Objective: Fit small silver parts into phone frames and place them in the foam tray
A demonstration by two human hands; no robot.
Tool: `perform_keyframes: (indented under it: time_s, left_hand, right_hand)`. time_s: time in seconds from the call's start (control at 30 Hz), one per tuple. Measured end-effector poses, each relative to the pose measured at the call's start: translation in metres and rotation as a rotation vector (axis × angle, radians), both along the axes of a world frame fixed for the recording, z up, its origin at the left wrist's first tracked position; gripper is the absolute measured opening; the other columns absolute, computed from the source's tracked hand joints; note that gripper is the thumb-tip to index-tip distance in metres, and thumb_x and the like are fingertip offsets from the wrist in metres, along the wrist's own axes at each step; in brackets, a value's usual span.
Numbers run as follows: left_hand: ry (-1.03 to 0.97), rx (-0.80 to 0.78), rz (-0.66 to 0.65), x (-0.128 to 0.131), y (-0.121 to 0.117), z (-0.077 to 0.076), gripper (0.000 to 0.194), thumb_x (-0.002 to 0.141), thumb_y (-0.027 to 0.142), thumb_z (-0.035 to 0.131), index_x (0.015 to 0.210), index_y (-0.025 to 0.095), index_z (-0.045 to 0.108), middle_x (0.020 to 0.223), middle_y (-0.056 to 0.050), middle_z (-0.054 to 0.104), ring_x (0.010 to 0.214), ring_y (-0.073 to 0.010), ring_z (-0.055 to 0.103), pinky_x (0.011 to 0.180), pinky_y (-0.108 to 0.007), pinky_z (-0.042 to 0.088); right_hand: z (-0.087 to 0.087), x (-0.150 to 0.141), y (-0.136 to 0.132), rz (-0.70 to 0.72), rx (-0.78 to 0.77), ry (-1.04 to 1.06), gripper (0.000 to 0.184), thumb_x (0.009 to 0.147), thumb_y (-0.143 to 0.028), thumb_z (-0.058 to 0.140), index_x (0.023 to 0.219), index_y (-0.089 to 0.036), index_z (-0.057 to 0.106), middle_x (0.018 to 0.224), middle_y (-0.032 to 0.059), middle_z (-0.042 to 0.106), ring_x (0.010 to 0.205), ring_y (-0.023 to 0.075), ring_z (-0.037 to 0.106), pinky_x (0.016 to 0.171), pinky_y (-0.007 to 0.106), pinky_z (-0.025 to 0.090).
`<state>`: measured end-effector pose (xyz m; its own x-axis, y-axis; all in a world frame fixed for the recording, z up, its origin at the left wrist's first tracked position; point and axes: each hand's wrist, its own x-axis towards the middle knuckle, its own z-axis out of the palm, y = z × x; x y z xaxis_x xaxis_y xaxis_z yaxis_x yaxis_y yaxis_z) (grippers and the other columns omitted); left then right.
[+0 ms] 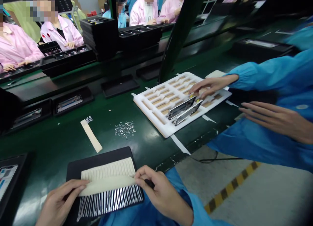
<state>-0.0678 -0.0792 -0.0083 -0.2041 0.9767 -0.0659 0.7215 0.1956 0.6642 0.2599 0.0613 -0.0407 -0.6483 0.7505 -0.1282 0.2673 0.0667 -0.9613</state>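
Note:
My left hand (60, 201) and my right hand (161, 193) pinch the two ends of a cream backing strip (107, 184). The strip lies across a sheet of thin silver strips (110, 200) on a black pad (97, 160) at the bench's near edge. My right hand also holds a thin black tool (149, 183) between its fingers. Both hands are closed.
A white foam tray (166, 121) with slotted parts and two metal frames (184, 110) lies to the right, where a co-worker's hand (210, 85) in a blue sleeve reaches. A loose cream strip (91, 136) and tiny silver pieces (125, 128) lie on the green bench. Black trays line the conveyor behind.

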Motion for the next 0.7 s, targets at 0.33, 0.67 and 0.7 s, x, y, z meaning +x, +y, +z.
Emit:
perform_keyframes:
  time_s: [0.33,0.67,0.7]
  left_hand:
    - [-0.091,-0.122,-0.066,-0.021,-0.030,-0.008,0.029,0.098,0.054,0.071,0.122,0.041,0.081,0.132,0.001,0.082,0.124,-0.0250,0.078,0.108,-0.035,0.061]
    - [0.108,0.175,-0.184,-0.011,-0.015,-0.015,0.022,0.102,0.045,0.069,0.119,0.041,0.084,0.111,-0.001,0.081,0.099,-0.0155,0.079,0.088,-0.017,0.063]
    - [0.123,0.189,-0.202,-0.010,-0.014,-0.015,0.024,0.105,0.044,0.066,0.122,0.042,0.083,0.110,-0.001,0.080,0.098,-0.0144,0.078,0.088,-0.017,0.062]
  right_hand:
    - [0.002,-0.002,0.011,0.024,0.030,0.034,0.018,0.105,-0.031,0.064,0.108,-0.023,0.081,0.103,0.0038,0.088,0.097,0.0235,0.085,0.086,0.028,0.060]
    - [-0.009,0.010,0.019,0.209,0.662,0.014,0.053,0.083,0.002,0.048,0.120,-0.023,0.076,0.114,0.0055,0.084,0.092,0.0180,0.081,0.070,0.025,0.057]
    - [-0.010,0.010,0.020,0.210,0.724,-0.005,0.056,0.080,0.004,0.047,0.120,-0.023,0.075,0.115,0.0054,0.083,0.092,0.0178,0.081,0.068,0.025,0.055]
